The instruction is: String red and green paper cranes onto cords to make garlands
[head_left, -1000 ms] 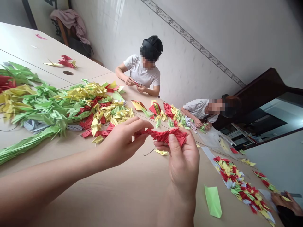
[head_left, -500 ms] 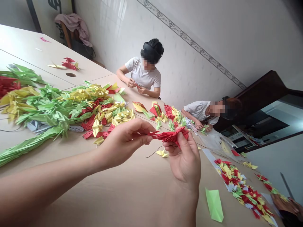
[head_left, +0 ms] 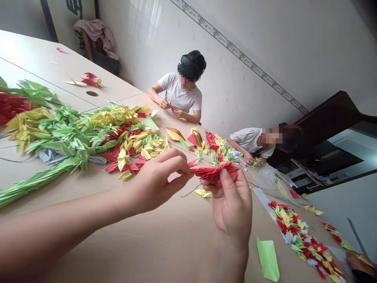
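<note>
My right hand [head_left: 232,200] is closed round a bundle of red folded paper cranes [head_left: 210,173], thumb on top and fingers beneath. My left hand [head_left: 166,179] pinches the pointed left end of the same red bundle between thumb and forefinger; what exactly lies in the pinch is partly hidden. A thin dark string [head_left: 190,191] hangs below the bundle. Under it on the table lies a yellow folded crane [head_left: 202,193]. To the left of my left hand a large heap of green, yellow and red folded cranes [head_left: 73,129] is spread out.
A creased green sheet [head_left: 268,259] lies near the right front. Strings of mixed cranes [head_left: 306,239] stretch along the right side. Across the table [head_left: 141,239] sits a person in a white shirt [head_left: 182,94]; another person [head_left: 253,143] sits farther right. A hand [head_left: 359,263] shows at the right edge.
My left hand has turned slightly, with its fingers more bent at the bundle's left end. The view has shifted a little; my right hand still holds the red bundle.
</note>
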Action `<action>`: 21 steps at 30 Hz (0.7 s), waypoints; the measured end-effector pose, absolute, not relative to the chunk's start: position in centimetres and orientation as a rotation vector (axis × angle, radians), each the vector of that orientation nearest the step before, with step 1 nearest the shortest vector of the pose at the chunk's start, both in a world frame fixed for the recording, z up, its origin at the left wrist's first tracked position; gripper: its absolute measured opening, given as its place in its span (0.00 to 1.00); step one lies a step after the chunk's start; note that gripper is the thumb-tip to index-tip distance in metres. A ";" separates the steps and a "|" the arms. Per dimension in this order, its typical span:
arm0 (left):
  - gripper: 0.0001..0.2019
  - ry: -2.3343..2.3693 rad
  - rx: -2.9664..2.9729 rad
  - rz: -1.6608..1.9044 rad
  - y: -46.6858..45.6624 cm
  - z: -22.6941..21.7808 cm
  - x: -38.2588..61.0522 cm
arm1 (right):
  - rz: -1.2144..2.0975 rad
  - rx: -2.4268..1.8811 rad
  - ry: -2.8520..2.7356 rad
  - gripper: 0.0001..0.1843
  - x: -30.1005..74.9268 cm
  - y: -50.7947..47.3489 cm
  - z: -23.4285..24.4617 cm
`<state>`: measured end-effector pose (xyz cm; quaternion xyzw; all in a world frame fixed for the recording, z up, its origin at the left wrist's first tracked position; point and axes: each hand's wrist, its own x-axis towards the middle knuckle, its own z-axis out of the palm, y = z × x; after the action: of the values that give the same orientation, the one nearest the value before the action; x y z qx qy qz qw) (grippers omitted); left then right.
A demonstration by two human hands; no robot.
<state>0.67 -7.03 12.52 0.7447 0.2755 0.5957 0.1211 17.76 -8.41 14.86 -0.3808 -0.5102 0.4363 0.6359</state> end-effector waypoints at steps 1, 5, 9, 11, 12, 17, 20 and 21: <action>0.06 0.799 2.125 1.708 -7.0 12.6 0.7 | 1.001 -0.870 -1.163 0.10 17.8 -8.3 14.8; 0.06 0.728 1.807 1.517 -7.1 13.1 0.7 | 1.021 -0.862 -1.152 0.12 18.0 -8.0 14.9; 0.06 0.667 1.558 1.365 -7.0 13.4 0.6 | 1.045 -0.875 -1.144 0.12 18.3 -7.9 15.0; 0.06 0.662 1.500 1.310 -6.9 13.4 0.5 | 1.051 -0.874 -1.141 0.11 18.4 -7.9 15.0; 0.07 0.664 1.476 1.288 -6.8 13.4 0.4 | 1.050 -0.873 -1.141 0.11 18.5 -7.9 15.0; 0.08 0.652 1.402 1.252 -6.5 13.0 0.3 | 1.016 -0.889 -1.169 0.11 18.3 -8.2 15.0; 0.05 0.654 1.462 1.318 -6.8 13.1 0.6 | 0.964 -0.896 -1.198 0.10 18.1 -8.4 14.9; 0.04 0.669 1.497 1.345 -6.9 13.1 0.6 | 0.945 -0.900 -1.207 0.10 18.1 -8.5 14.8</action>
<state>0.64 -6.90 13.09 0.6159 0.2751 0.5534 0.4885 18.13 -8.47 14.80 -0.3929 -0.5272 0.4126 0.6305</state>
